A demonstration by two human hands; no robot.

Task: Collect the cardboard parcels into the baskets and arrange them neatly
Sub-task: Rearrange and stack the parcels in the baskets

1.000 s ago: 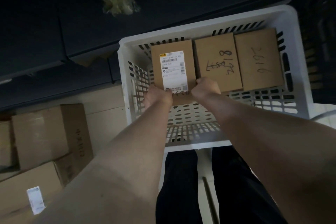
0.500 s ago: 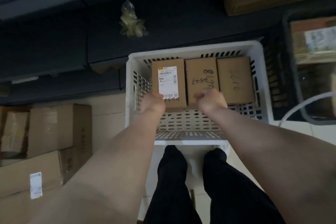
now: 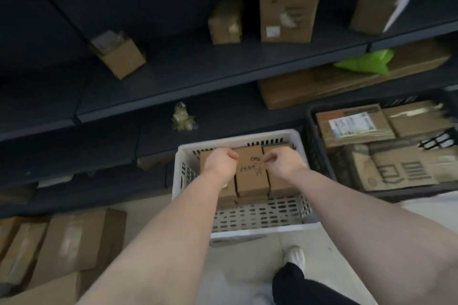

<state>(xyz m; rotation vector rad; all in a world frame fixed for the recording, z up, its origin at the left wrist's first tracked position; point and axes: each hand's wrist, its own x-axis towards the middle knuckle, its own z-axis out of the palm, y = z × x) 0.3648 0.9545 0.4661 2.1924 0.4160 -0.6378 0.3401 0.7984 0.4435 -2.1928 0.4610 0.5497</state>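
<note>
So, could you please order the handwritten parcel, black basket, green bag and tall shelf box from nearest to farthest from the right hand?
1. Handwritten parcel: just left of the right hand, in the white basket.
2. Black basket: on its right.
3. Green bag: shelf beyond, right.
4. Tall box: higher shelf, farthest.

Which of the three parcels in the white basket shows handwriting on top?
The middle parcel: black handwriting shows on its top, between the hands. The left parcel and right parcel, partly hidden by the left hand and right hand, show none.
</note>
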